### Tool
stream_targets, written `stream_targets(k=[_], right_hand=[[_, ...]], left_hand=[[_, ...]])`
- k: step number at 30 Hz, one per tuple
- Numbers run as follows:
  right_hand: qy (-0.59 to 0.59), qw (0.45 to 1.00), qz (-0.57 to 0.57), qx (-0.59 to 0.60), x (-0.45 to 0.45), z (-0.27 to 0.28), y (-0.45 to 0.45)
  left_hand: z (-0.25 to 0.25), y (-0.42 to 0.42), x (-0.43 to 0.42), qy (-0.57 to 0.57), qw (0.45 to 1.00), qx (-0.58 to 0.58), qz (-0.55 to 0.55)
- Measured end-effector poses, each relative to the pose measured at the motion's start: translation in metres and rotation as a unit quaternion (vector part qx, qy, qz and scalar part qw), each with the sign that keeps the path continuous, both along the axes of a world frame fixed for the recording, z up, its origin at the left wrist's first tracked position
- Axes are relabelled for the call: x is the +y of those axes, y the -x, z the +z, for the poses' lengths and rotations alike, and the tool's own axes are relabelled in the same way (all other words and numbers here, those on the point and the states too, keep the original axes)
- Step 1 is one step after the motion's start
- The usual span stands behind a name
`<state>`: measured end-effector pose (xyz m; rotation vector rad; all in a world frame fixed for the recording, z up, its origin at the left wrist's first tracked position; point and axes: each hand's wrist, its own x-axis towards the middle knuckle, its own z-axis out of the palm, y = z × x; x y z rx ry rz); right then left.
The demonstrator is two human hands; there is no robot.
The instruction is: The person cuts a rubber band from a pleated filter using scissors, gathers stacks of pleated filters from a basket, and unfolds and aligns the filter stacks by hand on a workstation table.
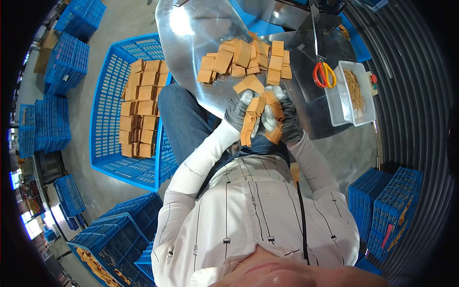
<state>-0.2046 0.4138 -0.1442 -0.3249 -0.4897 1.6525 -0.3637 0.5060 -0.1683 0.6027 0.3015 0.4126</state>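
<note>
Left hand: the gloved left hand (238,109) was closed around a left bundle (252,123) of flat orange-tan pieces, fingers wrapped along it.
Right hand: the gloved right hand (286,111) gripped a right bundle (274,133), close beside the left one (whether the two touched, could not tell).
Bundle position: both in front of the torso, at the near edge of a shiny metal table (189,52).
Loose pieces: a few flat loose pieces (248,84) lay just beyond the fingertips.
Pile: more stacks in an uneven pile (239,55), farther in on the tabletop.
Scissors: red-and-yellow-handled scissors (318,60) to the right of the pile, handles nearer the person.
White tray: beside the scissors, a white tray (336,98) with thin tan bands (355,93) heaped inside.
Blue basket: on the person's left, a slotted blue basket (103,110) holding rows of similar stacks (143,107).
</note>
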Motion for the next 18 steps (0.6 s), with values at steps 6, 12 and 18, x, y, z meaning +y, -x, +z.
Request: stream_targets(k=[6, 12, 18], right_hand=[[0.044, 0.819, -0.359, -0.446, 0.080, 0.003, -0.059], [0.180, 0.448, -0.385, -0.787, 0.140, -0.007, -0.097], [0.093, 0.391, -0.337, -0.852, 0.057, -0.001, -0.054]], left_hand=[[0.006, 0.013, 0.059, -0.035, 0.931, 0.103, 0.349], [-0.002, 0.012, 0.155, -0.333, 0.731, 0.407, 0.435], [-0.016, 0.009, 0.167, -0.507, 0.511, 0.651, 0.240]])
